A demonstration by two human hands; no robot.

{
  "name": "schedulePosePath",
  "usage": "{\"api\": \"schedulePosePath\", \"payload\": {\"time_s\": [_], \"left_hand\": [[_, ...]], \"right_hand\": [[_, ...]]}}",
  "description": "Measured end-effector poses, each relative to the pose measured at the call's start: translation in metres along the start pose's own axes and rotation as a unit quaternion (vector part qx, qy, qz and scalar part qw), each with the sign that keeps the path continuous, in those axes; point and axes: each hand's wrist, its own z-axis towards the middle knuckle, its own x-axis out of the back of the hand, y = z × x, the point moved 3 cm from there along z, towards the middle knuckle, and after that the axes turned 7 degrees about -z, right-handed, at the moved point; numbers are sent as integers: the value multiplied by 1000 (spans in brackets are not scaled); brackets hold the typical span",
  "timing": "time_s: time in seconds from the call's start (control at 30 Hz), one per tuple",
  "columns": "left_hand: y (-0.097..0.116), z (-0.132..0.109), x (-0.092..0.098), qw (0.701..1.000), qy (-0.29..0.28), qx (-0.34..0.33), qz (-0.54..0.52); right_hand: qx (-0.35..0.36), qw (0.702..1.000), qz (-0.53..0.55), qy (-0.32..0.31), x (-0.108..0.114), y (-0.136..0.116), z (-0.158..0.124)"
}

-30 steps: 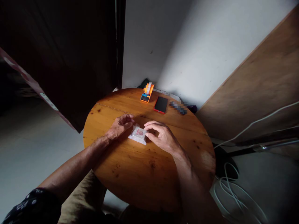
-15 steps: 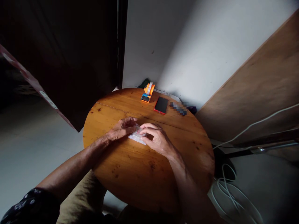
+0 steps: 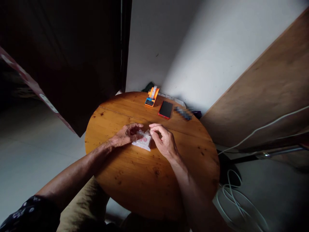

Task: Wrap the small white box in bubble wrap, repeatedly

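A small clear plastic packet (image 3: 143, 141) with a white lower edge and a reddish mark lies on the round wooden table (image 3: 135, 174). My left hand (image 3: 126, 133) is closed on the packet's left side, thumb over its surface. At the upper right corner of the packet, my right hand (image 3: 164, 138) has its thumb and fingertips pinched together; whatever is between them, if anything, is too small to make out.
Toward the back of the table stand an orange and blue tape dispenser (image 3: 152, 96), a red-edged phone (image 3: 165, 109) and a blurred dark object (image 3: 182, 113). A white wall (image 3: 169, 48) rises behind. Pale cables (image 3: 231, 190) hang and coil at the right.
My right hand has moved off the packet's middle to its right, uncovering the reddish mark. My left hand has stayed nearly in place. The view has shifted slightly.
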Motion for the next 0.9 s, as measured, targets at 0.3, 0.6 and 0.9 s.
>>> {"api": "schedulePosePath", "payload": {"time_s": [0.3, 0.6, 0.9], "left_hand": [[-3, -1, -8, 994, -71, 0, -87], [1, -9, -14, 986, -156, -3, -66], [1, -12, -13, 988, -151, 38, -16]], "right_hand": [[-103, 986, 131, 10, 0, 9, 0], [-219, 951, 211, 64, 2, 52, 4], [-347, 899, 254, -82, 8, 51, -1]]}}
